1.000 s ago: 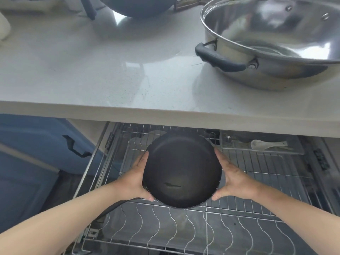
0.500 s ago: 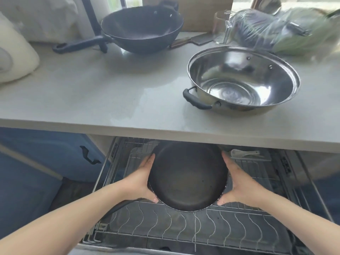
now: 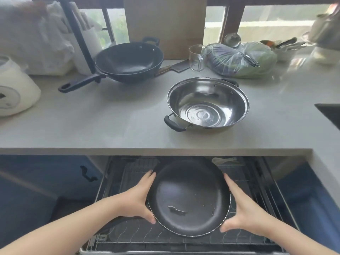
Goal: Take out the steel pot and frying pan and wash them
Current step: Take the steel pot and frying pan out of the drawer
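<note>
Fingers of the left hand (image 3: 137, 198) and right hand (image 3: 242, 208) clasp opposite rims of the frying pan (image 3: 188, 197) above the pull-out rack (image 3: 257, 197); lift it level, clearing the desk (image 3: 92, 126) edge; the steel pot (image 3: 207, 103) already sits there.

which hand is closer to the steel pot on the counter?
Right, marginally. The right hand sits below the steel pot, slightly right; the left hand lies further left. Both grip the frying pan.

Black frying pan (image 3: 189, 197), scratched inside, sits level between the fingers (image 3: 150, 178); shiny steel pot (image 3: 207, 103) upright on the worktop (image 3: 92, 122) beyond them.
</note>
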